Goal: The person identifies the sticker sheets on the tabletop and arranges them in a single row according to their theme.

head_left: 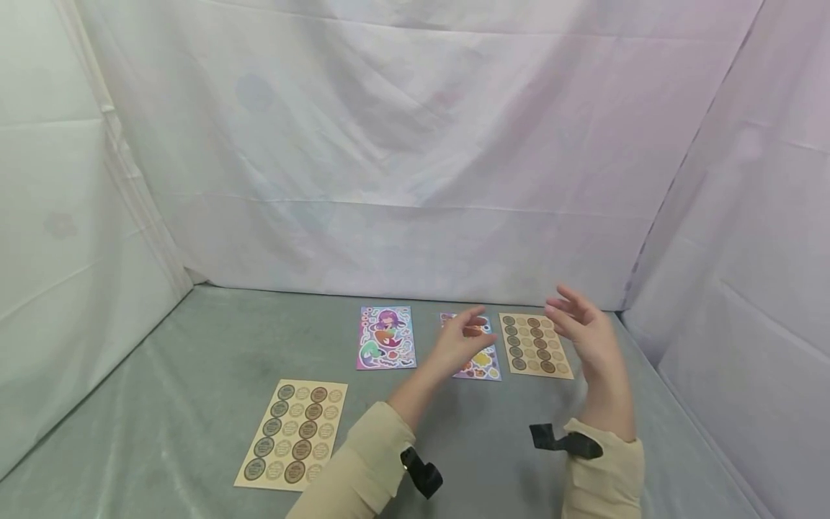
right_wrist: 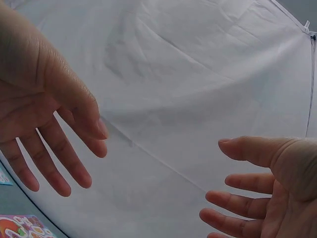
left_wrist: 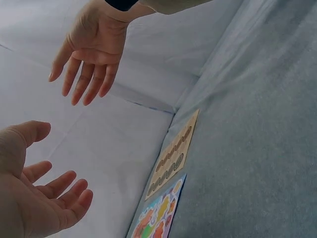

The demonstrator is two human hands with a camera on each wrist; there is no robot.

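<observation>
My left hand [head_left: 459, 343] hovers above a purple-edged sticker sheet [head_left: 486, 364] and hides much of it in the head view. Its fingers are loosely bent, with nothing between them. The right hand [head_left: 586, 333] is raised just right of a beige sheet of round brown and grey stickers [head_left: 534, 346], also holding nothing. In the left wrist view both palms face each other across a gap, the left hand [left_wrist: 44, 193] low and the right hand [left_wrist: 96, 54] above. The right wrist view likewise shows spread, relaxed fingers on both hands.
A mermaid sticker sheet [head_left: 387, 337] lies left of the purple-edged one. Nearer the front left, a second beige sheet of round stickers [head_left: 292, 432] is partly covered by the left sleeve. White cloth walls [head_left: 402, 144] enclose the grey-covered table [head_left: 194, 404] at the back and sides.
</observation>
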